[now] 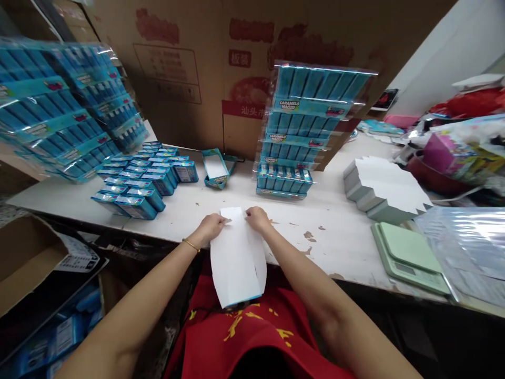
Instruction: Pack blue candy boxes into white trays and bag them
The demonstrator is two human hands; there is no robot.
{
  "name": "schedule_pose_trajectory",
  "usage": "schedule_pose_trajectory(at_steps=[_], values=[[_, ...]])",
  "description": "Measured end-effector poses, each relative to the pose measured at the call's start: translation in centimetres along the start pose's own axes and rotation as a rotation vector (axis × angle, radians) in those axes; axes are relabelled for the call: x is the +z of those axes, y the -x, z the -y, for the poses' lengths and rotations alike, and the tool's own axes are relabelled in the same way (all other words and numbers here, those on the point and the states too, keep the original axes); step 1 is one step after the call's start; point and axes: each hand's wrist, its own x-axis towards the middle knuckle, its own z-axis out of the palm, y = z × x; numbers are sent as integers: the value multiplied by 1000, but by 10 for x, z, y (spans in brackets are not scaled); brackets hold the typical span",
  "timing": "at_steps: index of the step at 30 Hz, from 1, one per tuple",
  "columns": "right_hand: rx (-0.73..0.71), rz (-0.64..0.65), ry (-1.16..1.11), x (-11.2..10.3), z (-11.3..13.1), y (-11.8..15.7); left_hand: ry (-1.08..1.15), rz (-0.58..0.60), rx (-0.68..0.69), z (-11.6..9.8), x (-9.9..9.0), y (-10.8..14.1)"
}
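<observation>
A white die-cut cardboard blank (238, 258) with a blue printed edge lies over the table's front edge, its near end hanging toward my red apron. My left hand (213, 227) pinches its far left corner, fingers closed. At the far right corner my right hand (258, 218) grips the same sheet, its fingers curled. The blank's sides bow slightly outward between the far end and the near end. Just beyond it on the table sits a folded blue display tray (216, 167) with a white inside.
Small blue boxes (138, 181) stand in rows at left, before wrapped stacks (71, 105). Another wrapped stack of blue display trays (290, 131) rises at centre right. Rightward are a pile of white blanks (389, 187) and a green scale (410, 257). A large carton (189, 68) backs the table.
</observation>
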Motion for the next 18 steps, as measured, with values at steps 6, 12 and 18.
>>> schedule_pose_trajectory(at_steps=[6, 12, 18], values=[[-158, -39, -33, 15, -1, 8, 109, -21, -142, 7, 6, -12], [-258, -3, -45, 15, -10, -1, 263, -35, -214, 3, 13, -15], [-202, -19, -235, 16, -11, 3, 395, 102, -250, -7, 9, -7]])
